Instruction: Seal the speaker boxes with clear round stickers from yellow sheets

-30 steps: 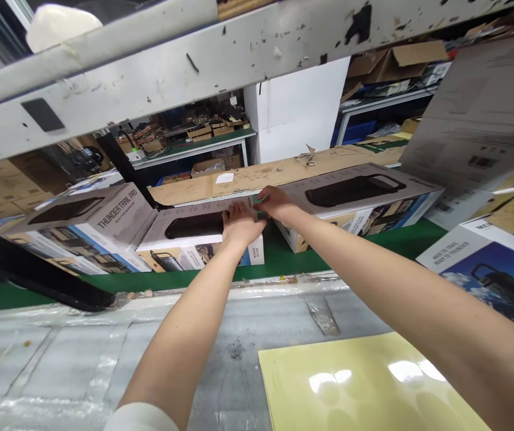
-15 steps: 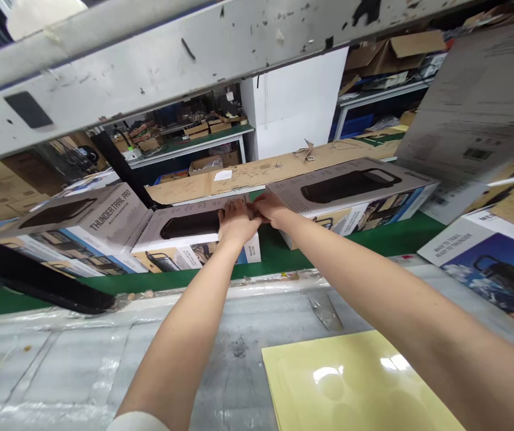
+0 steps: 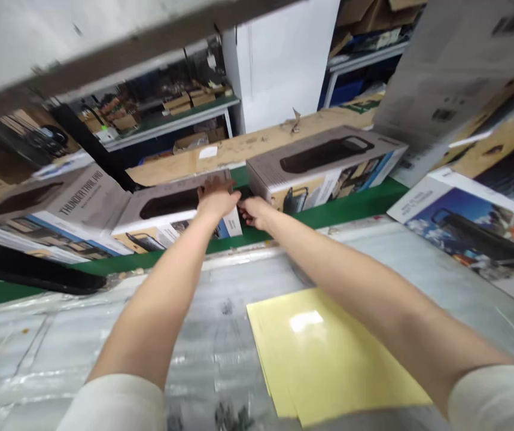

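My left hand (image 3: 215, 199) lies over the top right end of a printed speaker carton (image 3: 173, 206), its fingers spread across the lid. In the gap beside that carton's right end is my right hand (image 3: 253, 211), with its fingers curled together. Something dark shows at those fingertips, but I cannot make out what it is. Just right of the gap lies another printed carton (image 3: 324, 161), a dark speaker pictured on its top. Both cartons rest on a green strip (image 3: 328, 218).
More cartons (image 3: 70, 203) stand at the left behind a black post (image 3: 36, 266). Yellow sheets (image 3: 328, 359) lie on the plastic-covered surface (image 3: 203, 335) nearer me. A printed box (image 3: 476, 227) is at the right. A pale beam (image 3: 104, 36) crosses overhead.
The view has tilted down and shifted, so the cartons sit further left and the sheets higher. My right hand is lower beside the carton's end; my left hand stays on its top.
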Demonstrator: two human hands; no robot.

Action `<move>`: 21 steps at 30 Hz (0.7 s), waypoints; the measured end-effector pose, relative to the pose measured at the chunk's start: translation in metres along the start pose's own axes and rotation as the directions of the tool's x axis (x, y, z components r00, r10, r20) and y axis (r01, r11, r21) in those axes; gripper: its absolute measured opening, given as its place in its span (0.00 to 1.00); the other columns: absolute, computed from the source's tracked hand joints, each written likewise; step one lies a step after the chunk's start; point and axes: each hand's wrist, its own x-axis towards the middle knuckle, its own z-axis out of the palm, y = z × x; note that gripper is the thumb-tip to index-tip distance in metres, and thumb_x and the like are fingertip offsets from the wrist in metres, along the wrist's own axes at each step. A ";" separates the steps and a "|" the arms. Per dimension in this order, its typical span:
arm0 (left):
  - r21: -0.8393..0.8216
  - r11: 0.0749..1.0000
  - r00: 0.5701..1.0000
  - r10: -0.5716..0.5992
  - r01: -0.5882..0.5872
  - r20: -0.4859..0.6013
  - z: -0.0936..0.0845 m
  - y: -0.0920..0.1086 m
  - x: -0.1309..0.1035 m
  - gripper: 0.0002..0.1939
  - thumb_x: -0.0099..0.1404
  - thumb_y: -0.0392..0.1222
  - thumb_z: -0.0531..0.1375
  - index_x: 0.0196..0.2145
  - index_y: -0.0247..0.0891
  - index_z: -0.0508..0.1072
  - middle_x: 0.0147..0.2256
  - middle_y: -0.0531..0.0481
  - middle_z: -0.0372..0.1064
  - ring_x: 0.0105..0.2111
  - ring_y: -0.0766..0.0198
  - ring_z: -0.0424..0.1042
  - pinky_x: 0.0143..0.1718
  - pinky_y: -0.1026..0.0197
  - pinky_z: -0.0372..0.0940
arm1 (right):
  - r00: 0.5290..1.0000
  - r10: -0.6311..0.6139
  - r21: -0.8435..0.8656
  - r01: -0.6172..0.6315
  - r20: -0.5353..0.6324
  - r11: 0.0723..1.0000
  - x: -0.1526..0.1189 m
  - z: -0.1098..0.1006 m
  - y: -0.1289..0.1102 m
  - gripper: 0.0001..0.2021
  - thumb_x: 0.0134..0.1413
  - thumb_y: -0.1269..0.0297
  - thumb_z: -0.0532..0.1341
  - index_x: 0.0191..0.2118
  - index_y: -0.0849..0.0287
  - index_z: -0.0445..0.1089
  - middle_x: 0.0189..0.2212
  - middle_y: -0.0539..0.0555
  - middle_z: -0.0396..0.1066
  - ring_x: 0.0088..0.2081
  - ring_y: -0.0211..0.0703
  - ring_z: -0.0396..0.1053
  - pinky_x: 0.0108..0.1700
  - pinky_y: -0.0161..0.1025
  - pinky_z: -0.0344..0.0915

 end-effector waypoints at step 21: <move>-0.507 0.770 0.831 0.530 -0.388 0.168 0.055 0.033 -0.241 0.10 0.74 0.38 0.55 0.49 0.42 0.74 0.56 0.43 0.71 0.58 0.53 0.67 0.59 0.48 0.63 | 0.561 -0.326 -0.575 0.816 0.761 0.063 -0.199 -0.147 0.129 0.12 0.63 0.78 0.57 0.39 0.57 0.76 0.33 0.53 0.69 0.36 0.46 0.68 0.37 0.40 0.62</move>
